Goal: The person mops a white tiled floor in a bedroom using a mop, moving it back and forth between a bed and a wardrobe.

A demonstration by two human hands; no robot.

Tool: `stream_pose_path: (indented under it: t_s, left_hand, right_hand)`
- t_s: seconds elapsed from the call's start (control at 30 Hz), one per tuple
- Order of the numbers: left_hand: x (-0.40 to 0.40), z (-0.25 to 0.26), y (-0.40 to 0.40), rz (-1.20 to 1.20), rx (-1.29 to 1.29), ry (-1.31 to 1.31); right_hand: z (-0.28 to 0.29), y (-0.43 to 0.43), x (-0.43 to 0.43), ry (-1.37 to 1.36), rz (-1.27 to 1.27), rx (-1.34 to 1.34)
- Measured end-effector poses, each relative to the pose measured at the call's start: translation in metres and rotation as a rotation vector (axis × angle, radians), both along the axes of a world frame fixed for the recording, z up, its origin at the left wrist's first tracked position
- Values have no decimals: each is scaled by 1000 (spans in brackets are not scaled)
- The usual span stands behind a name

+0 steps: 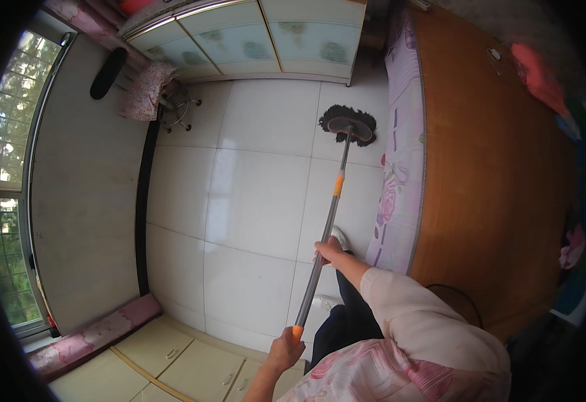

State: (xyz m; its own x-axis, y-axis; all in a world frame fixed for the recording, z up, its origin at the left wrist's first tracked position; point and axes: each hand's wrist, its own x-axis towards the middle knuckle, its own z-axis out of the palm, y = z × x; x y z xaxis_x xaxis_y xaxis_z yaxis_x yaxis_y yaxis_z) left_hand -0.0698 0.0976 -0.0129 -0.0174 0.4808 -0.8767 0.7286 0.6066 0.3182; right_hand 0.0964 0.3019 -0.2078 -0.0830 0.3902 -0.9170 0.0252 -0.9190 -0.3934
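Note:
A mop with a grey telescopic pole (329, 216) runs from my body out over the tiles. Its black fluffy mop head (368, 134), on an oval backing plate, rests on the floor near the bed's draped side. My left hand (285, 347) is wrapped around the orange grip at the near end of the pole. Farther along, my right hand (329, 251) grasps the pole below its orange collar (339, 185). Both of my white shoes (327, 302) show partly beneath the pole and my right arm.
White floor tiles (257, 201) spread between the grey wall (87, 176) and a bed with a brown top (484, 176) and lilac flowered skirt (398, 201). A wheeled chair (174, 113) stands by a glass-fronted cabinet (242, 42). Cream cupboards (197, 369) line the near side.

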Motion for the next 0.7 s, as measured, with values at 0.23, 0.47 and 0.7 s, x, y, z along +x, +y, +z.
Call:
stream_pose_path:
  t_s: [0.23, 0.47, 0.7]
  left_hand:
    - [-31, 93, -192, 491, 24, -213]
    - [-14, 196, -178, 799, -33, -303]
    - [4, 122, -52, 509, -48, -413]
  right_hand:
    - [48, -206, -28, 279, 151, -298]
    - [85, -229, -34, 318, 91, -256]
    - [60, -100, 4, 181, -159, -20]
